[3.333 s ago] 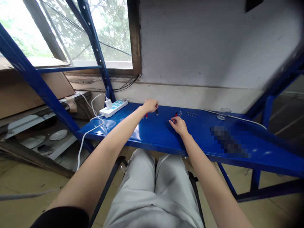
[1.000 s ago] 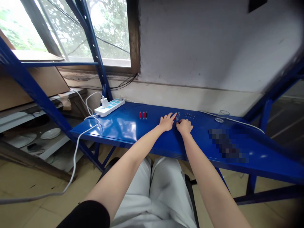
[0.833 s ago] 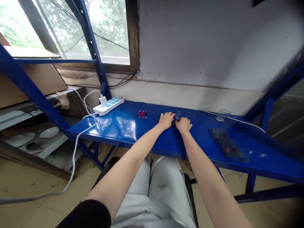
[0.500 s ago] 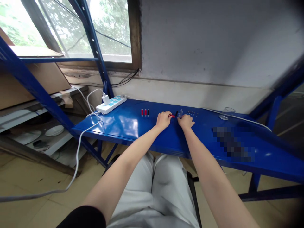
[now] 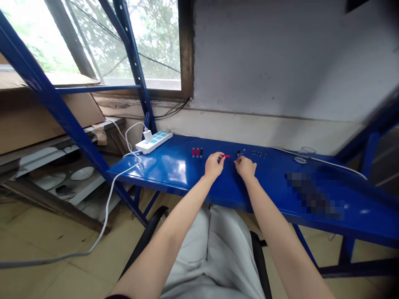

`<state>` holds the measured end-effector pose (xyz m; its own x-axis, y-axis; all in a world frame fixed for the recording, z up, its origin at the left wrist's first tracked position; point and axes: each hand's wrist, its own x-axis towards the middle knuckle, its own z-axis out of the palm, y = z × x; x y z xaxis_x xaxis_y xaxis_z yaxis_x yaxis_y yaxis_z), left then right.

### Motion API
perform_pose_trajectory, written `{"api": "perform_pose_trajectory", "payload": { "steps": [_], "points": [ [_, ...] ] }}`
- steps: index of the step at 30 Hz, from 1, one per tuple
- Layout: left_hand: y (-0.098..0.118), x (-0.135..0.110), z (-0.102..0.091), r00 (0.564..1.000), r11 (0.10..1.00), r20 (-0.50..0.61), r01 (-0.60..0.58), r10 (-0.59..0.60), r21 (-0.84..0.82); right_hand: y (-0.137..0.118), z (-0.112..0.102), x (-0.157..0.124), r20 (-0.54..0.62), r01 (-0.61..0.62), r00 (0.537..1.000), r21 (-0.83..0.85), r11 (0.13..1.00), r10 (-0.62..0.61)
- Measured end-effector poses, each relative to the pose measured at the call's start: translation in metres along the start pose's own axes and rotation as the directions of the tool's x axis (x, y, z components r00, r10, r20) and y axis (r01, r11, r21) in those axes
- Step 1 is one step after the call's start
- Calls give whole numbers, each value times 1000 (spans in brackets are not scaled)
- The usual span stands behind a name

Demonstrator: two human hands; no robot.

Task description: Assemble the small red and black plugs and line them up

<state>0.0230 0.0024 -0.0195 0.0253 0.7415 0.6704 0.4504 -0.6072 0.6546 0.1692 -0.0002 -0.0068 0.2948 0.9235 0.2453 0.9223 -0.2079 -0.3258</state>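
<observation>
My left hand [image 5: 213, 164] pinches a small red cylinder [image 5: 227, 156] that points to the right, just above the blue tabletop. A short distance to its right, my right hand [image 5: 245, 167] is closed with thumb and fingertips together; what they hold, if anything, is too small to make out. Just beyond those fingertips lies a small black piece [image 5: 238, 153], with a tiny clear piece [image 5: 244, 150] beside it. Left of my hands, two red cylinders [image 5: 195, 152] and one black cylinder [image 5: 201, 152] stand upright in a row. Several tiny parts [image 5: 258, 154] are spread right of my right hand.
A white power strip [image 5: 154, 141] with a plug lies at the table's left end. A clear glass [image 5: 304, 155] is at the back right, near a white cable [image 5: 336, 165]. A blurred dark object [image 5: 313, 197] lies at the right. Blue posts [image 5: 132, 54] frame the table [image 5: 274, 193].
My hands have drawn apart, leaving a gap between the red cylinder and my right fingertips. The view has shifted, so everything on the table appears slightly right and lower.
</observation>
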Motion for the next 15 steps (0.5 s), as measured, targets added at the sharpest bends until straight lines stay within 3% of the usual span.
{"api": "perform_pose_trajectory", "payload": {
  "steps": [3, 6, 10, 15],
  "points": [
    [0, 0, 0, 1000, 1000, 15, 9, -9, 4, -6, -2, -10, -8, 215, 976, -51, 975, -216],
    [-1, 0, 0, 998, 999, 47, 30, -29, -16, -9, -2, -14, -12, 355, 934, -100, 930, -358],
    [-1, 0, 0, 998, 997, 20, 57, -56, -53, -8, -1, -14, -13, 340, 939, -130, 931, -344],
    [2, -1, -2, 997, 997, 69, 50, -46, -66, -8, 0, -14, -6, 347, 936, -161, 924, -352]
  ]
}}
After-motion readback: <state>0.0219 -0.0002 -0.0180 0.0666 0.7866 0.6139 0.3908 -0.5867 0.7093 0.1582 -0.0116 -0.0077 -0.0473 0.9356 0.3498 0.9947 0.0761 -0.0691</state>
